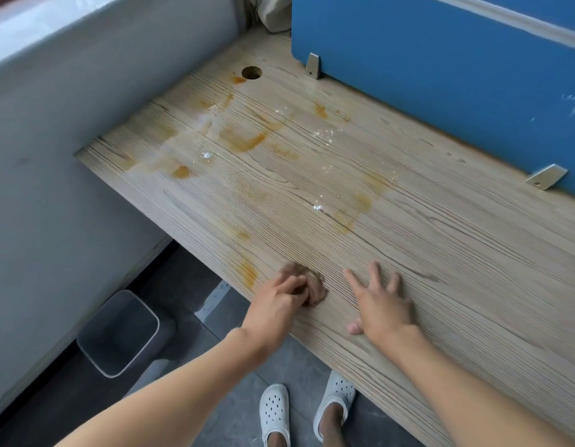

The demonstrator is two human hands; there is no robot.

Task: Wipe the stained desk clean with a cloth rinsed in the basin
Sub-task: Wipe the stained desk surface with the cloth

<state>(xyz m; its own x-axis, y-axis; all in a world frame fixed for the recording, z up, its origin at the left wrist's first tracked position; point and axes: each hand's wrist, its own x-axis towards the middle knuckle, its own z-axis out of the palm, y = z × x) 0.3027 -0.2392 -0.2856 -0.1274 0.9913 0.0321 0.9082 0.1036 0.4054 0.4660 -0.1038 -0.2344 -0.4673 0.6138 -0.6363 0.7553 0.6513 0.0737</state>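
Down on the floor at my far left, against the grey wall (54, 188), sits a grey basin (118, 333) with a pale rim; I cannot tell whether there is anything in it. Above it the wood-grain surface (457, 301) begins and runs off to the right. Its left and middle parts carry orange-brown stains (247, 141), some in thick streaks and some only faint smears, with a few white wet-looking specks (325, 135) among them. A round hole (251, 72) is cut in the far left corner, and a small stain lies just beside it. Near the front edge, my left hand (279, 298) has its fingers curled round a brown cloth (315, 285), which is bunched up and pressed against the wood; the cloth looks blurred, so I cannot make out its folds. One long stain lies just left of that hand. Just to the right of the cloth, and not touching it, my right hand (383, 304) lies flat on the wood with its fingers spread and holding nothing. Along the back right stands a blue divider (441, 75), fixed to the wood by two metal brackets (313, 65). Below the front edge, between my forearms, my white shoes (275, 411) stand on the dark floor (189, 285).
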